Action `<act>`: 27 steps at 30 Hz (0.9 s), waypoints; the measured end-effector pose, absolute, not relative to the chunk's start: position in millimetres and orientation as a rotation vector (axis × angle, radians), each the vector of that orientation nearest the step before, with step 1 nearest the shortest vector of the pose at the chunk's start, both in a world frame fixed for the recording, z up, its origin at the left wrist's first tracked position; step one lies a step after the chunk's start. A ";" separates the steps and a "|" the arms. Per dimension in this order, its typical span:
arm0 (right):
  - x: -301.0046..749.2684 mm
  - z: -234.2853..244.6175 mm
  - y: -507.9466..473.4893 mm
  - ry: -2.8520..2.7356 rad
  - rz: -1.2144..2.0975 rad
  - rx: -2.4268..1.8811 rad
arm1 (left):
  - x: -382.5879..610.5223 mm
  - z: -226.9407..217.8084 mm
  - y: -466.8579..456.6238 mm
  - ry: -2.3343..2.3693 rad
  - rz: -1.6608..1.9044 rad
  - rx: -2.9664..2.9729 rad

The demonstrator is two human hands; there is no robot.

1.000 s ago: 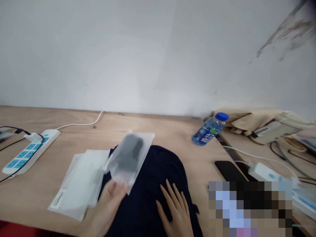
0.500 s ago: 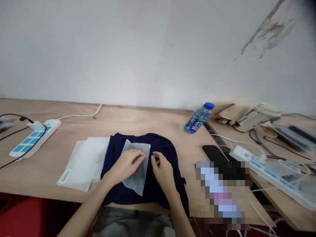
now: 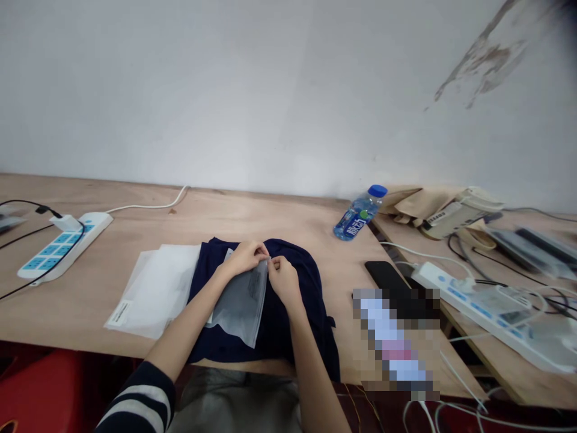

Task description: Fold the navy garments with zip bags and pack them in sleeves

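Observation:
A translucent zip bag (image 3: 241, 304) lies on a dark navy cloth (image 3: 300, 270) in front of me. At the bag's far right corner, my left hand (image 3: 247, 257) pinches the edge between thumb and fingers. My right hand (image 3: 283, 278) pinches the same corner from the right, its fingertips touching or nearly touching the left ones. The zip edge runs down the bag's right side towards me. Left of the cloth, several similar translucent bags (image 3: 157, 288) lie in a stack, with a white label on the lowest corner.
A blue-capped water bottle (image 3: 360, 213) stands tilted in view at the back right. A black phone (image 3: 387, 282) lies right of the cloth, beside a blurred-out patch. Power strips (image 3: 65, 246) with cables sit on both sides. A paper cup (image 3: 462, 210) lies on the right-hand table.
Both hands have moved up to the bag's far right corner and come together, now pinching it. Before, the left hand lay over the bag and the right hand was apart from it.

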State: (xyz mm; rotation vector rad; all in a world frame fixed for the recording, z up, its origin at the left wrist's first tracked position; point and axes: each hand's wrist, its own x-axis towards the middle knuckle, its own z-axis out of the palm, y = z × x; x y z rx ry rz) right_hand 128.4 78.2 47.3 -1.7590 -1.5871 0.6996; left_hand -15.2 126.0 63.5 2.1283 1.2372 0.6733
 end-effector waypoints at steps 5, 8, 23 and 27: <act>122.0 56.7 52.5 -1.588 0.755 -1.660 | -21.5 77.3 131.5 1.301 0.843 2.059; 117.9 59.1 13.2 -1.623 0.824 -1.569 | -29.1 81.4 134.6 1.364 0.939 2.024; 145.0 50.1 -14.7 -1.530 0.923 -1.475 | -74.2 82.9 60.8 1.947 0.720 1.947; 142.1 43.5 12.1 -1.642 0.908 -1.462 | -86.2 69.2 25.9 2.144 0.533 1.815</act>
